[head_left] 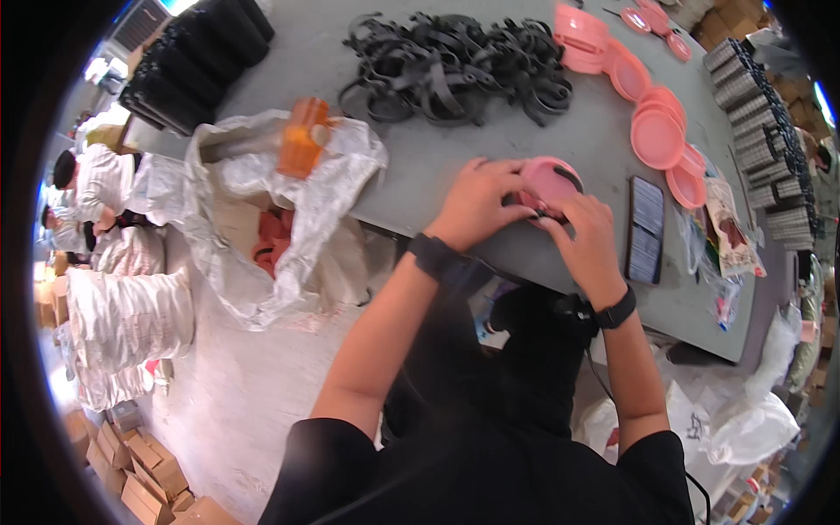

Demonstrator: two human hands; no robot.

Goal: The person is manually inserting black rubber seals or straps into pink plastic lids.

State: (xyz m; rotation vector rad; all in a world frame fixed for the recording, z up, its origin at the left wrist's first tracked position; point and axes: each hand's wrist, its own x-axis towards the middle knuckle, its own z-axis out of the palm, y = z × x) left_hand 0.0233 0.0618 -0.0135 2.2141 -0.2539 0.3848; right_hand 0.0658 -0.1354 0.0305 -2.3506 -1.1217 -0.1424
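Round pink piece [551, 170]: smooth, glossy, with a curved black strip [569, 178] at its right rim; located above the grey tabletop [411, 184], between the two hands. Left hand [478, 199]: fingers clamped on the piece's left side. Right hand [589, 238]: fingers closed on its lower right. Beyond lie matte, looped black straps [455, 74] in a tangled heap. The table's near edge runs below the hands; bare surface lies left, toward a crinkled white sack [319, 219].
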